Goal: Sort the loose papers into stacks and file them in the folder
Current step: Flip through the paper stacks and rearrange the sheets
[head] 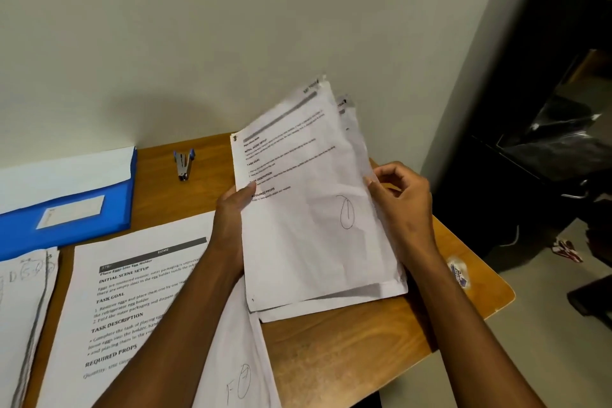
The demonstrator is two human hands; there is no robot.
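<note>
I hold a small bundle of printed sheets (311,209) up above the right side of the wooden table (347,341), tilted toward the wall. My left hand (231,212) grips its left edge, thumb on the front page. My right hand (402,199) pinches the right edge, where the sheets fan apart slightly. The top page bears a pen-drawn circled mark. A blue folder (66,205) lies at the far left by the wall. A printed stack (126,315) lies flat under my left forearm. Another pile (23,308) sits at the left edge.
A small blue and silver stapler (184,164) lies on the table near the wall, between the folder and the held sheets. A sticker (458,273) marks the table's right edge. Dark furniture and clutter (546,149) stand to the right, beyond the table.
</note>
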